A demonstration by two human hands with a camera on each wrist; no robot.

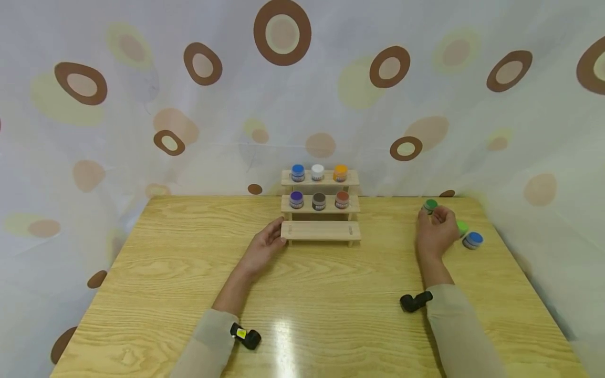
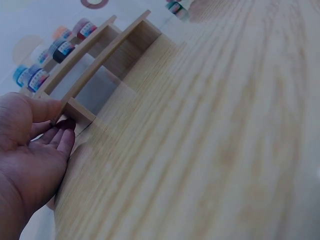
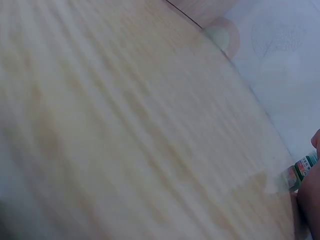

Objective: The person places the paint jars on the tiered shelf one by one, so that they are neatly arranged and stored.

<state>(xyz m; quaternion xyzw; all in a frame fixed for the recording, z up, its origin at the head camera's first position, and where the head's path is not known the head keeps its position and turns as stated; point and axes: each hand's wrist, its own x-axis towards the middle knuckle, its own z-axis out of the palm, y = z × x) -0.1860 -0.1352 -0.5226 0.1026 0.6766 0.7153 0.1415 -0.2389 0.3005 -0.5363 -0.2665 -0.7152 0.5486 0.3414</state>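
A three-step wooden display rack [image 1: 321, 230] stands toward the back of the table. My left hand [image 1: 264, 248] holds the left end of its lowest step; in the left wrist view the thumb lies along the board's end with the fingers below. At the right, my right hand [image 1: 436, 233] has thumb and fingers about a dark green paint jar [image 1: 430, 205]. Only part of that green jar [image 3: 303, 167] and hand show at the right wrist view's edge. Beside this hand sit a light green jar [image 1: 462, 228], partly hidden, and a blue jar [image 1: 473, 240].
The top step bears blue [image 1: 298, 172], white [image 1: 317, 172] and orange [image 1: 340, 172] jars. Purple [image 1: 296, 199], dark brown [image 1: 319, 201] and reddish-brown [image 1: 342, 199] jars stand on the middle step. Behind the wooden table [image 1: 331, 310] hangs a patterned cloth [image 1: 227, 105].
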